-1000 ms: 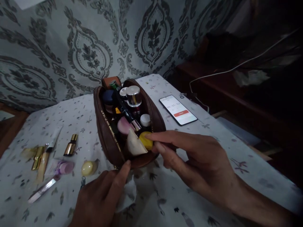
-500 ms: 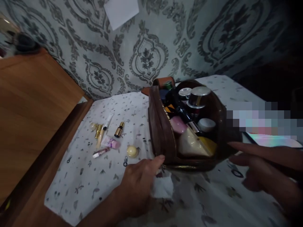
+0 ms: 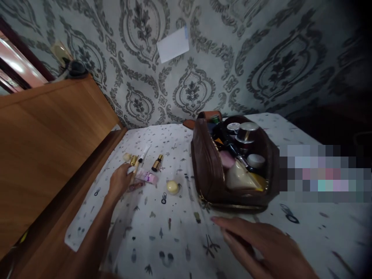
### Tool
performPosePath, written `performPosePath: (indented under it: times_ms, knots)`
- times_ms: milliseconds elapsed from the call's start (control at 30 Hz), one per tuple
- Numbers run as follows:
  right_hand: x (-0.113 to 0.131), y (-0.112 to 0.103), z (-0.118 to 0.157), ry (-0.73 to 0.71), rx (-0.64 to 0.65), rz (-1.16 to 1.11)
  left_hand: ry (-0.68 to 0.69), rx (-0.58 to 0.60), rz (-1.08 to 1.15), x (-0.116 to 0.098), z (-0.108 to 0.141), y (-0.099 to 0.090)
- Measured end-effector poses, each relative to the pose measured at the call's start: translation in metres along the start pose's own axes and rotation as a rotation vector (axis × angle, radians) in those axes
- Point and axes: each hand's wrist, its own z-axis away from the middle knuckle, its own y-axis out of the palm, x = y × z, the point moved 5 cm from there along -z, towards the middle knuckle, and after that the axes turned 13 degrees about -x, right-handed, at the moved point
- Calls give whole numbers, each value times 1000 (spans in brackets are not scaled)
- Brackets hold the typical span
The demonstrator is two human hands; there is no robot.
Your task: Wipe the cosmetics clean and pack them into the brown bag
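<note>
My left hand [image 3: 119, 179] is closed at the left group of small cosmetics, a whitish bit showing at its fingertips; what it holds is unclear. Beside its fingers lie a gold tube [image 3: 133, 160], a white tube [image 3: 144, 152], a pink tube [image 3: 150, 177] and a dark pinkish tube [image 3: 136, 186]. A dark bottle with a gold cap [image 3: 157, 163] and a round cream-coloured jar [image 3: 173, 187] lie further right. My right hand [image 3: 261, 242] is open over the cloth, its fingers extended and holding nothing, in front of an unzipped brown bag [image 3: 205, 162] full of cosmetics.
The bag holds silver-lidded jars [image 3: 247, 131], a black tube and a cream-coloured item [image 3: 240, 176]. A patterned white cloth [image 3: 174, 221] covers the table. A wooden cabinet [image 3: 55, 135] stands at the left, and patterned wallpaper [image 3: 194, 91] rises behind. A blurred-out patch [image 3: 319, 174] is at the right.
My left hand has moved from the bag's front corner to the small items on the left. My right hand has moved left, in front of the bag. The view has shifted.
</note>
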Motion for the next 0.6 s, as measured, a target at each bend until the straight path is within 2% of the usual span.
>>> performPosePath:
  times_ms: [67,133,333,467,600]
  knots:
    - [7,13,-7,9,34,-64,1,11,-19,8,-10,3]
    - [11,27,-14,71,59,-101,10,21,-45,8,-21,8]
    - [22,67,-28,275,205,-203,76,47,-130,-19,-51,29]
    - [19,92,-28,518,293,-412,116,58,-168,-30,-55,39]
    - [13,109,-24,739,270,-605,124,79,-172,-32,-54,41]
